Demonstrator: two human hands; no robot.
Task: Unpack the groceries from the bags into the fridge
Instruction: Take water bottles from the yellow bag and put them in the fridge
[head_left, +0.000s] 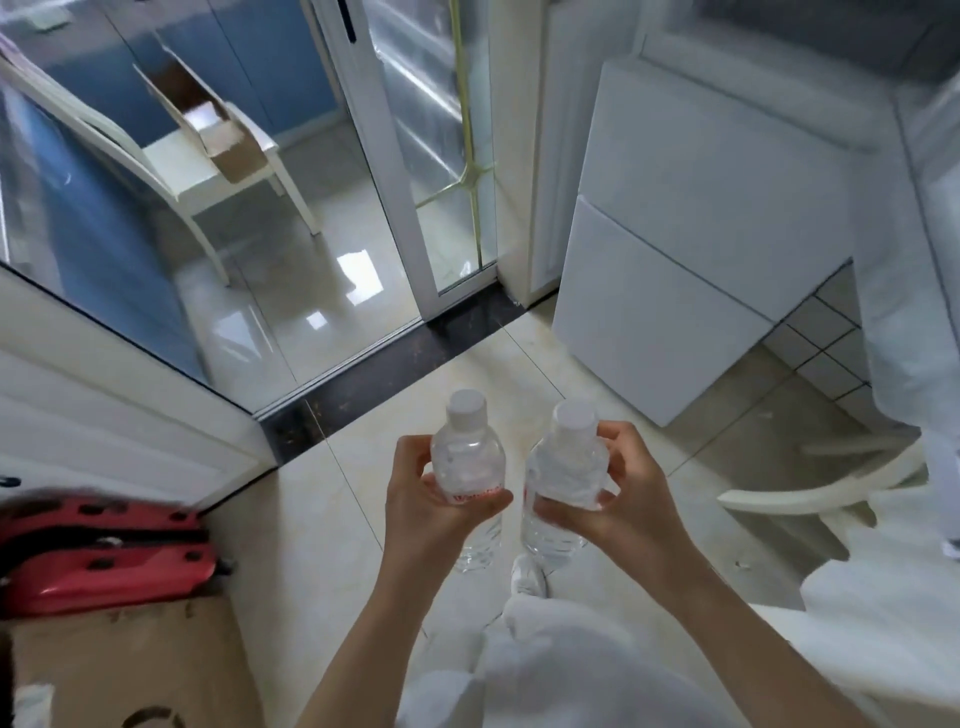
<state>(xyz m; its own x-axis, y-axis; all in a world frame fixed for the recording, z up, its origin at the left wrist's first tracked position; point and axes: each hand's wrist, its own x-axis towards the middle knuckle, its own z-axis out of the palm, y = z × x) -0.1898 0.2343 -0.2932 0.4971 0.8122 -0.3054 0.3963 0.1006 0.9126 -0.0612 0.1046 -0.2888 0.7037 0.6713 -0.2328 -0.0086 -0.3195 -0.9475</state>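
1. The left hand (431, 499) has its grip clamped on a clear water bottle (470, 462) with a white cap, thumb across the red-lettered label, fingers wrapped behind; the lettering is too blurred to read.
2. The right hand (623, 499) has its grip clamped on a second water bottle (563, 483), also white-capped. Its label is mostly hidden by the fingers.
3. Both bottles are held upright, just beside each other, above the floor and in front of the person's body; their lower ends are partly covered by the palms.
4. Below the hands, white trousers and a white shoe (530, 577) show; the shoe is largely hidden by the leg.
5. The floor (322, 519) is glossy pale tile, crossed by a dark threshold strip (405, 353).
6. Lower left, a red case (104, 556) and a cardboard box (130, 665) are cut off by the frame edge.
7. Beyond the glass sliding door (395, 156) stands a white chair (208, 166) carrying an open carton (218, 130).
8. To the right stands the white fridge (691, 218), its doors closed, smeared by motion blur.
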